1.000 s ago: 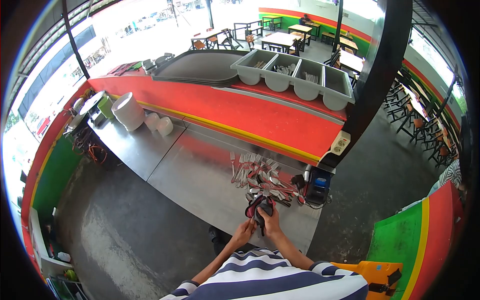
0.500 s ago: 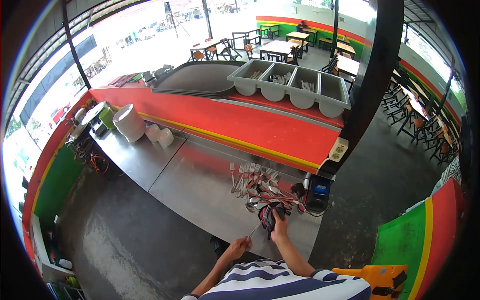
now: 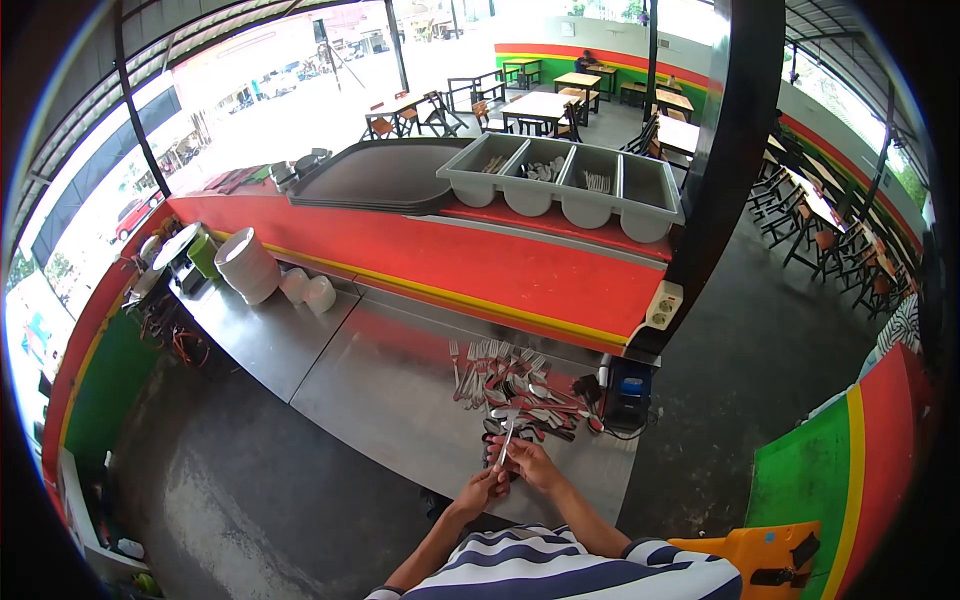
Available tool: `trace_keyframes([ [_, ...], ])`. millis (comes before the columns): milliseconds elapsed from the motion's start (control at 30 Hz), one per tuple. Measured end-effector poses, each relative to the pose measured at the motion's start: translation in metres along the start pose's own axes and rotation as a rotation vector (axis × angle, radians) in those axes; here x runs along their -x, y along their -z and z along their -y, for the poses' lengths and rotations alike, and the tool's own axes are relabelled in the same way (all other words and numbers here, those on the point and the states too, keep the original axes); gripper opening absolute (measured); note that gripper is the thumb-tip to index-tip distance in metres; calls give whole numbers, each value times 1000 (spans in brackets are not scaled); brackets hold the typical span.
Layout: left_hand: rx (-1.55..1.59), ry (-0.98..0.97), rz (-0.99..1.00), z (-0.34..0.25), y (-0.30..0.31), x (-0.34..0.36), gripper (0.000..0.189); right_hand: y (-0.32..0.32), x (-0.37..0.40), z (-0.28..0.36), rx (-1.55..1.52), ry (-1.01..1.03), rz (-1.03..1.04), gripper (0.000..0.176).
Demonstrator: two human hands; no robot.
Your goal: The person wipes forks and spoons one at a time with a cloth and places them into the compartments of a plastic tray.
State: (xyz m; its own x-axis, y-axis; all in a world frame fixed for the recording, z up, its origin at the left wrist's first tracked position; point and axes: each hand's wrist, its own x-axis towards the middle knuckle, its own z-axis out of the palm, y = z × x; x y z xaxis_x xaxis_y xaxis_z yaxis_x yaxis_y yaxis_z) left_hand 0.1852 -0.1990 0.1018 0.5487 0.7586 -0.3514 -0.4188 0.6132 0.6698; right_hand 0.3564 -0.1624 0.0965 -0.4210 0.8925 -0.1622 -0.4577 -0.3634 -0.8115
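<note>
the main risk from here seems to be a slip: the metal utensil (image 3: 507, 438) looks slender and smooth, so a loosened pinch could let it twist and drop. it is on the near side of the cutlery pile (image 3: 500, 378), its tip overlapping the pile in view; a forward fall would likely land it there and set the loose pieces sliding. a fall away from the pile could take it over the near edge of the worktop (image 3: 395, 375), as both hands are close to that edge.

2 hands are clamped on this 1 utensil. the left hand (image 3: 481, 490) has its fingers gathered at the lower end, and the right hand (image 3: 533, 464) pinches it higher up, closer to the pile. a dark item (image 3: 488, 450), perhaps cloth, shows at the near side of the pile; whether it is gripped cannot be told. a wide sweep to the right of the pile could push pieces into the black device (image 3: 630, 392).

the utensil's long axis runs towards the pile, leaning slightly right. its brighter, seemingly broader end points at the pile, the other end back towards the striped shirt (image 3: 570, 565). its exact kind is too small to tell.
</note>
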Motion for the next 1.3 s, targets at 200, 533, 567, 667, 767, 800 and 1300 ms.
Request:
trace_keyframes([
  [200,-246,-24,-123,-37,-39,-18,31,7,-14,26,28,120,-125,29],
  [533,-885,-426,-187,-134,-92,-96,25,5,-52,157,525,466,-337,22],
  [567,-901,-495,-168,-140,-87,-118,24,3,-56,176,511,513,-318,22],
  [667,-955,-579,-119,-184,-113,-145,22,6,-70,230,577,624,-290,23],
  [767,-1013,-769,-49,-234,-158,-164,22,14,-88,286,765,811,-334,21],
  [800,-1030,-865,-18,-249,-172,-173,22,15,-96,305,841,894,-360,20],
  [1300,-1395,-1088,-5,-387,-262,-373,14,100,-197,491,1141,1144,-676,30],
])
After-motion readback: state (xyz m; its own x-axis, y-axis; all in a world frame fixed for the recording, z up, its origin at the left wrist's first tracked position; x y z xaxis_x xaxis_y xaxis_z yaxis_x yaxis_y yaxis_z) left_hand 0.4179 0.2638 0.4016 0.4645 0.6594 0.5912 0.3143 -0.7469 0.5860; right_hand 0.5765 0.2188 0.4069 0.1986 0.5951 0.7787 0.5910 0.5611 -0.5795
